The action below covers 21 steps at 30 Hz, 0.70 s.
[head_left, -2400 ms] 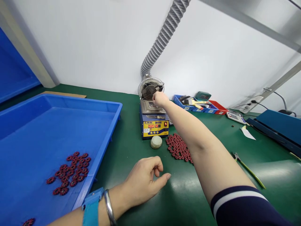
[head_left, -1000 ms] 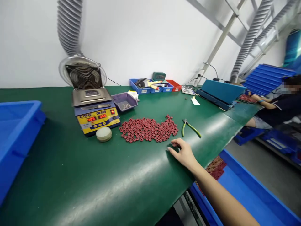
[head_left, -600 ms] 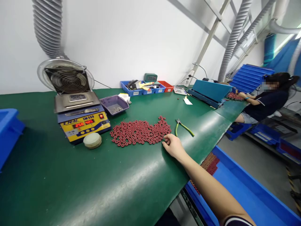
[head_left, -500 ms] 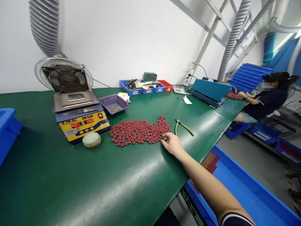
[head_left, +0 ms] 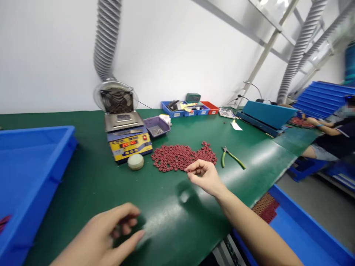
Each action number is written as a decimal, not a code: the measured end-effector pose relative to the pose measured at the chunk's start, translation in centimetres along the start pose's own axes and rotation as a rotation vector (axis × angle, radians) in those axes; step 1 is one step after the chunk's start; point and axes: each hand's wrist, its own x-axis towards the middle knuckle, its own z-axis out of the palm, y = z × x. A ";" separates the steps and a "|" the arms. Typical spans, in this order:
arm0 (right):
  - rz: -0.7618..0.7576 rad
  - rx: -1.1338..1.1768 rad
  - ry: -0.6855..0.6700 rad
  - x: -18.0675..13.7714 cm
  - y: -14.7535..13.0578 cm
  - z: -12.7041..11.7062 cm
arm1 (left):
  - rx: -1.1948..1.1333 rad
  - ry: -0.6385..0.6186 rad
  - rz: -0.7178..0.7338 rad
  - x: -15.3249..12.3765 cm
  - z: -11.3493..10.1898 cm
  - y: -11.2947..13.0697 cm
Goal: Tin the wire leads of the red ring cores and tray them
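The right hand hovers just above the green worktop, near the middle. Its thumb and fingertips are pinched together on one small red ring. Just beyond it lies the pile of red rings, spread flat on the worktop. The left hand is low at the near edge, with its fingers loosely curled and the thumb held apart from them.

Green-handled pliers lie right of the pile. To the pile's left are a round pale disc and a yellow and blue box with red digits. A fan stands behind the box and a purple tray just to its right. A big blue tray fills the left side. A person sits at the far right.
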 end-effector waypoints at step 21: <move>-0.371 -0.918 -0.162 26.4 -10.1 18.5 | 0.281 -0.294 -0.016 2.4 -3.1 -0.7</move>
